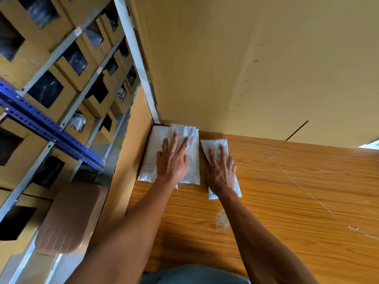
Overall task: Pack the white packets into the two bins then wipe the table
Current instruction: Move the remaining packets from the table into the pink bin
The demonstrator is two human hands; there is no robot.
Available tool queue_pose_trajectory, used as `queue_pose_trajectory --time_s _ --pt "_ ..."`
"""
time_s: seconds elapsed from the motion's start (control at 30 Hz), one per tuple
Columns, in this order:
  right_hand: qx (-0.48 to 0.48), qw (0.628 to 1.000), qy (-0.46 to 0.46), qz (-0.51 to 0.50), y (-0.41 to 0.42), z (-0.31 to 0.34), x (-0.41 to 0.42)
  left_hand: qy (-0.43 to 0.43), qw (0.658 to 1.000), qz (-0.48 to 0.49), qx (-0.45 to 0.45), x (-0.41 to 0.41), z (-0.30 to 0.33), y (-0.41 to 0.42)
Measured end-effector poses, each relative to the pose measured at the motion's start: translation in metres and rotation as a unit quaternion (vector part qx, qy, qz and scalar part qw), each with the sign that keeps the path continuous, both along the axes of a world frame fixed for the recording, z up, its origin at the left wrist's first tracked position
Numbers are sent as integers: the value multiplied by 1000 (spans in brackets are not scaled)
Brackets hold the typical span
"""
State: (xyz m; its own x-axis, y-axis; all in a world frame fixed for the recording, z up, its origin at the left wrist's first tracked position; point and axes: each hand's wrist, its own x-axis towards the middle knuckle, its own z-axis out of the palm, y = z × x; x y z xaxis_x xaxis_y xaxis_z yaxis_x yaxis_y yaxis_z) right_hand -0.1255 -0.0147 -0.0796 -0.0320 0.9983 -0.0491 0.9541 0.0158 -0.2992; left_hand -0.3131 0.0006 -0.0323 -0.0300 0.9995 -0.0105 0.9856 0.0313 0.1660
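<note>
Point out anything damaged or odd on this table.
The wooden table is worn: a pale scuffed patch near the front and long whitish scratches running across its right side. The white packets look intact.

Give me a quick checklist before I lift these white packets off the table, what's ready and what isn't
1. Left hand on the stack of white packets in the corner: ok, it rests flat on top.
2. Right hand on the single white packet: ok, it lies flat on it.
3. Fingers curled round a packet: not ok, both hands lie straight, neither grips.
4. Single packet apart from the stack: ok, a strip of wooden table shows between them.
5. Two bins within reach: cannot tell, none shows on the table.
6. Cloth for wiping: cannot tell, none in view.
</note>
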Motion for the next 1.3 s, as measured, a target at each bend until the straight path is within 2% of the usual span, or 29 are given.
queue_pose_trajectory --time_s 0.4,0.77,1.1,1.3 --pt "43 999 5 17 -50 47 33 -18 998 -44 40 31 28 -62" --pt "47 999 -21 -15 -126 64 89 -53 993 -103 16 80 26 -119" --pt "51 994 -32 -88 -185 74 189 -54 980 -193 15 173 25 -157" --pt "55 987 -9 -151 -236 77 275 -34 965 -261 15 273 28 -185"
